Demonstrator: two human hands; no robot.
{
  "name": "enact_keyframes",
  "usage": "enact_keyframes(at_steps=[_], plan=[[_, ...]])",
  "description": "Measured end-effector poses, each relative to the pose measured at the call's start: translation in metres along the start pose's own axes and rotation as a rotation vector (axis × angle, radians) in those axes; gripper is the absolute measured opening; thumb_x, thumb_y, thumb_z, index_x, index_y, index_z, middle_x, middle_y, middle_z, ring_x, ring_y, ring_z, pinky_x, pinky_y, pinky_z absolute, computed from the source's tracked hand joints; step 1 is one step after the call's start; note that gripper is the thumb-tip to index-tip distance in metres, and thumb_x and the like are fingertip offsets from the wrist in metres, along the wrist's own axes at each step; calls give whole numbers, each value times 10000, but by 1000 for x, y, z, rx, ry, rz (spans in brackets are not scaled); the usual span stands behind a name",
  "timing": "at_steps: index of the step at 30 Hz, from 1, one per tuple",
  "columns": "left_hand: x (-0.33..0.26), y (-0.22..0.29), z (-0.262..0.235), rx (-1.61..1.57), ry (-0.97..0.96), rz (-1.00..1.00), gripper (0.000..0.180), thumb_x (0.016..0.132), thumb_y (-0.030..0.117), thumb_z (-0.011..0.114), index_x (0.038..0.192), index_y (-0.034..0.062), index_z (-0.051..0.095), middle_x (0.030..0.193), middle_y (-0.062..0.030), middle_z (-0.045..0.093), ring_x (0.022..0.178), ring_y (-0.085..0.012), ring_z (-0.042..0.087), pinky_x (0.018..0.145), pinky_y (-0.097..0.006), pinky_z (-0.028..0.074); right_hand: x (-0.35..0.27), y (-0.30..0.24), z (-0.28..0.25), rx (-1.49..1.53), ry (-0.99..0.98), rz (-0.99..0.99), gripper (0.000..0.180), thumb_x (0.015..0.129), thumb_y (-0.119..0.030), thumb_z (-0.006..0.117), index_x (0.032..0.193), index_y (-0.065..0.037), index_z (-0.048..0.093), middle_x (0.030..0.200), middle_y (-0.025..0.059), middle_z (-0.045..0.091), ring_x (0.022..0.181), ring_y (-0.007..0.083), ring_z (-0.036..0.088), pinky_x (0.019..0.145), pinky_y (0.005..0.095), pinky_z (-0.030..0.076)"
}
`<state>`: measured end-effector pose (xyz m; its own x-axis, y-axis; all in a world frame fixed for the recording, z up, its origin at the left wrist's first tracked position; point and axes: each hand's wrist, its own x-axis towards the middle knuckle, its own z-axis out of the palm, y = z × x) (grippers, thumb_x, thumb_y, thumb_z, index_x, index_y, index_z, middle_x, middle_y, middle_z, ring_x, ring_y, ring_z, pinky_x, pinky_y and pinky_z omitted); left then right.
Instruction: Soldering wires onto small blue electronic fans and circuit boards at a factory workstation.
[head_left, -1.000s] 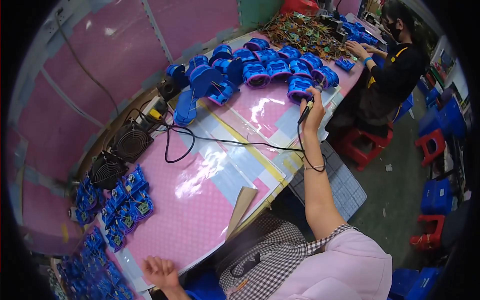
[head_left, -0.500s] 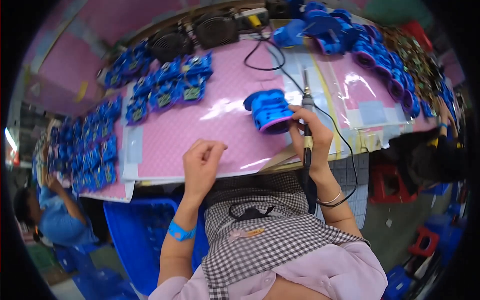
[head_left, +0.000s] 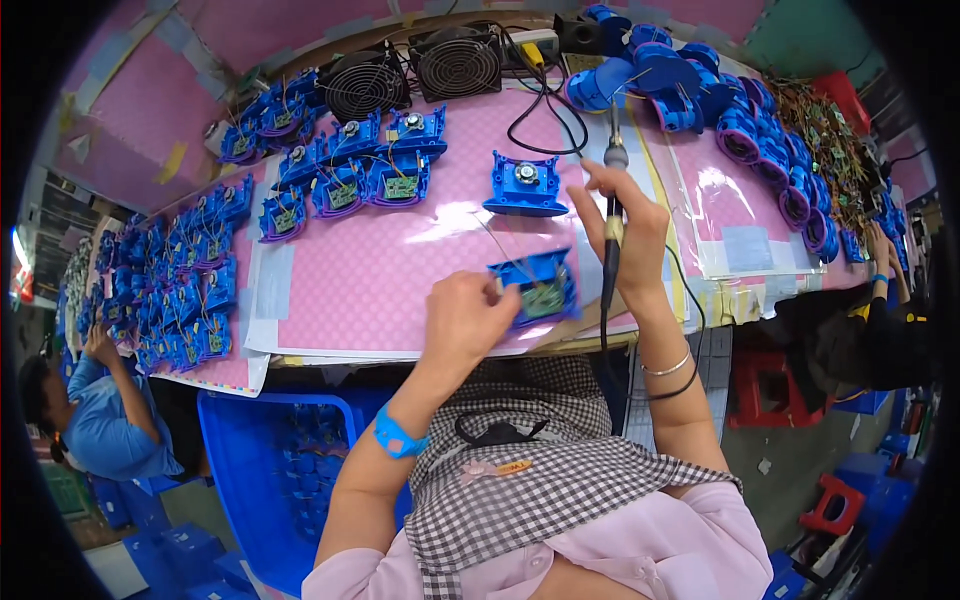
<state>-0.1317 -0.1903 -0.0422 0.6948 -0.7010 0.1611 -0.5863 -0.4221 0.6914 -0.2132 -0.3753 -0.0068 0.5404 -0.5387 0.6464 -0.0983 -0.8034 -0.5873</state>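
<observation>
My left hand (head_left: 465, 315) is closed at the left edge of a blue plastic housing half (head_left: 560, 275), near the table's front edge. A green circuit board (head_left: 545, 298) sits inside this half, with thin wires rising from it; motion blurs it a little. My right hand (head_left: 635, 235) is wrapped round a soldering iron (head_left: 613, 232), its tip pointing away from me. The fingers lie close to a second blue housing half (head_left: 525, 195), which rests farther back with a round silver part (head_left: 527, 173) on top.
Rows of blue housings with boards (head_left: 345, 190) stand at the left. Two black fans (head_left: 455, 62) line the back. More blue housings (head_left: 765, 150) and a wire heap (head_left: 825, 120) are at the right. A blue crate (head_left: 225, 440) stands below the table; co-workers sit on both sides.
The blue housing, together as one body before, now lies apart as two halves. My left hand has moved right onto the near half. My right hand has come off the housing, still with the soldering iron.
</observation>
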Motion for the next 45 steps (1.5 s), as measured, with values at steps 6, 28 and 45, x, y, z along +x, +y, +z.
enact_keyframes(at_steps=[6,28,45], plan=[[-20,-18,-49,120,50,-68,343,738,299,750,647,-21,667,594,-166,601,536,-272,595,508,-355,440,-11,17,8,195,-240,-130,211,724,-28,756,829,-21,573,947,140,693,762,241,649,685,325,508],[-6,-17,-91,-1001,-4,-314,108,912,134,577,875,41,618,696,45,448,625,-50,390,560,-199,313,-62,-14,-30,701,-37,317,485,970,-473,458,1147,-24,500,793,38,564,710,86,478,673,236,400],[19,2,-43,-91,93,64,77,752,-4,688,819,20,717,689,-53,583,522,-89,534,480,-240,395,-73,-15,-13,803,-250,634,215,900,-126,605,1025,41,660,759,96,651,599,110,580,565,228,475]])
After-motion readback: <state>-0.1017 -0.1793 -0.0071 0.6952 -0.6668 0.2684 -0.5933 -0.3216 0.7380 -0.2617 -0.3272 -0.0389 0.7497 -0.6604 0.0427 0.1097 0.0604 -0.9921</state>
